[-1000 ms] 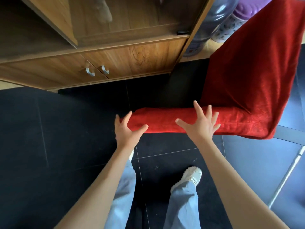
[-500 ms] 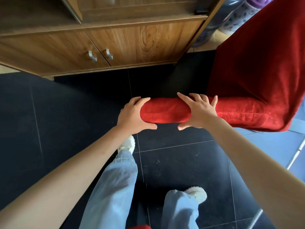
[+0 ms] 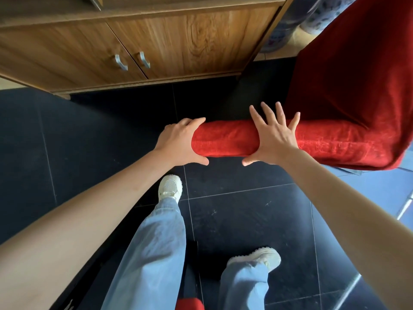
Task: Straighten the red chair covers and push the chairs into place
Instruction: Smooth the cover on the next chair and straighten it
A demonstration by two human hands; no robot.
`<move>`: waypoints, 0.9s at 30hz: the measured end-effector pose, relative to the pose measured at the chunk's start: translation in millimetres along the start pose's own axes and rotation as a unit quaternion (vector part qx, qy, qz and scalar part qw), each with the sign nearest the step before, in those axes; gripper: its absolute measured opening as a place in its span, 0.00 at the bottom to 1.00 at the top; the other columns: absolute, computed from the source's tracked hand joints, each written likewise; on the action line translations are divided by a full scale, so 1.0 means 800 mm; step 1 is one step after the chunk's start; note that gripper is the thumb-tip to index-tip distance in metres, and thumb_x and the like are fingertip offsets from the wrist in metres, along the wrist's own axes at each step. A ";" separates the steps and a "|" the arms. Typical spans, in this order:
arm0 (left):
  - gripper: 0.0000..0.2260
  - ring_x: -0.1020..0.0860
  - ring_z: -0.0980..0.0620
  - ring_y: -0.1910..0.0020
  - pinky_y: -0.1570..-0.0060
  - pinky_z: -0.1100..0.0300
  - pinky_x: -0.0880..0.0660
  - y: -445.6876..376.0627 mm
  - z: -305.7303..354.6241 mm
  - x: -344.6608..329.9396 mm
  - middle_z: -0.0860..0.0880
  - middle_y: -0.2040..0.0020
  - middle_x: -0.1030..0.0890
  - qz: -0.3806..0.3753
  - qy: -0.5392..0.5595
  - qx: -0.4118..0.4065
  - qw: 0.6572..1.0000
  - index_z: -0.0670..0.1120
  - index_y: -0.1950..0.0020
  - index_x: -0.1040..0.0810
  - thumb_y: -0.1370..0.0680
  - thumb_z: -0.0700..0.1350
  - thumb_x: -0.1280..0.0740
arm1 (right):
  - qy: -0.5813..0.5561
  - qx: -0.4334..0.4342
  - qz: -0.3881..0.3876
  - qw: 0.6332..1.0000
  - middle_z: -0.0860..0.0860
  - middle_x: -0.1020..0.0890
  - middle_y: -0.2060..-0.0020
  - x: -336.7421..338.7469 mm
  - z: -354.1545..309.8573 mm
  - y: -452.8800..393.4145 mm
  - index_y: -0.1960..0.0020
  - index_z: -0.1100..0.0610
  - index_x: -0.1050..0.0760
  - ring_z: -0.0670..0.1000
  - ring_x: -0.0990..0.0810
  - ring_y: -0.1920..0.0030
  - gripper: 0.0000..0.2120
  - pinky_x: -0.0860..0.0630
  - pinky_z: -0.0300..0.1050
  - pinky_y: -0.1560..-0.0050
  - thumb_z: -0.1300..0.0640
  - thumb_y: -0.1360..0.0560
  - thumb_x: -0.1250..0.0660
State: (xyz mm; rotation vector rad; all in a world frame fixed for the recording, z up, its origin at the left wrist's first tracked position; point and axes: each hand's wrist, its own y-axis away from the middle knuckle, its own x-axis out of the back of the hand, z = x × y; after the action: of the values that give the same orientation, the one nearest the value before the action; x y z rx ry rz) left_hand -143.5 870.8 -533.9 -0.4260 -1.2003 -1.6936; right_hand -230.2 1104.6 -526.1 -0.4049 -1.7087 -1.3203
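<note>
Head view: gripping the left end of the padded chair top in its red velvet cover [image 3: 225, 139] at centre frame with the left hand [image 3: 178, 144], fingers curled round it; pressing the right hand [image 3: 273, 139], fingers spread straight, flat on the cover, below a wooden cabinet with metal handles [image 3: 169, 41].

1 red chair cover [image 3: 348, 90], 2 hands, 2 shoes, 2 cabinet handles.

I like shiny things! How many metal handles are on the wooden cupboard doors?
2. One handle is on the left door, the other handle on the right door, side by side near the middle. The cupboard runs past the picture's edge, so more may be hidden.
</note>
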 end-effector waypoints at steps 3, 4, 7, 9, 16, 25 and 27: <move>0.51 0.26 0.45 0.36 0.39 0.49 0.29 -0.001 -0.001 0.001 0.47 0.31 0.28 -0.011 -0.007 0.001 1.000 0.53 0.24 0.40 0.42 0.63 0.22 | -0.004 0.005 -0.011 1.000 0.51 0.45 0.23 0.003 0.000 -0.001 0.22 0.46 0.57 0.60 0.53 0.23 0.67 0.59 0.74 0.32 0.29 0.49 0.24; 0.51 0.26 0.45 0.36 0.40 0.49 0.29 -0.001 0.000 0.001 0.47 0.31 0.28 -0.013 -0.007 0.003 1.000 0.52 0.24 0.39 0.42 0.63 0.22 | -0.003 0.009 -0.016 1.000 0.50 0.42 0.24 0.004 0.001 -0.001 0.22 0.45 0.55 0.60 0.49 0.23 0.66 0.58 0.73 0.31 0.29 0.49 0.24; 0.51 0.25 0.45 0.37 0.43 0.50 0.27 -0.001 0.000 0.001 0.47 0.32 0.27 -0.013 -0.006 0.007 1.000 0.52 0.24 0.39 0.42 0.63 0.21 | 0.005 0.022 -0.020 1.000 0.49 0.35 0.28 0.006 0.002 -0.001 0.22 0.47 0.51 0.58 0.39 0.27 0.63 0.53 0.72 0.31 0.30 0.48 0.24; 0.51 0.25 0.45 0.38 0.44 0.51 0.27 -0.002 -0.001 0.001 0.47 0.32 0.26 -0.014 -0.006 0.005 1.000 0.52 0.24 0.39 0.42 0.63 0.21 | 0.011 0.028 -0.021 0.999 0.49 0.33 0.29 0.007 0.001 -0.001 0.23 0.48 0.49 0.57 0.37 0.29 0.61 0.50 0.70 0.30 0.32 0.47 0.23; 0.58 0.24 0.43 0.41 0.46 0.48 0.24 -0.007 -0.002 0.004 0.45 0.36 0.25 -0.044 -0.038 -0.001 0.998 0.53 0.21 0.52 0.42 0.61 0.21 | 0.028 0.032 -0.002 0.999 0.50 0.25 0.38 0.005 0.001 -0.002 0.25 0.49 0.40 0.57 0.28 0.38 0.54 0.39 0.58 0.33 0.32 0.45 0.23; 0.49 0.22 0.46 0.42 0.45 0.51 0.23 -0.008 -0.003 0.005 0.48 0.38 0.22 -0.019 -0.013 -0.013 1.000 0.51 0.25 0.38 0.41 0.61 0.21 | 0.024 0.036 0.023 0.999 0.50 0.22 0.45 0.008 -0.001 0.002 0.30 0.49 0.34 0.56 0.25 0.43 0.50 0.35 0.54 0.38 0.28 0.45 0.27; 0.46 0.21 0.46 0.46 0.48 0.52 0.23 -0.009 -0.003 0.006 0.48 0.42 0.20 -0.013 -0.007 -0.022 1.000 0.51 0.26 0.35 0.40 0.60 0.21 | 0.027 0.039 0.031 0.998 0.50 0.21 0.47 0.009 -0.001 0.002 0.33 0.50 0.32 0.56 0.24 0.45 0.47 0.34 0.53 0.40 0.28 0.45 0.27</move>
State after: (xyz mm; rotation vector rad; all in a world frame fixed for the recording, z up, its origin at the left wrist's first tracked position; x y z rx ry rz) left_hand -150.9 866.4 -535.4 -0.4512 -1.1845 -1.7437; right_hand -232.4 1102.7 -519.7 -0.3705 -1.6831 -1.2059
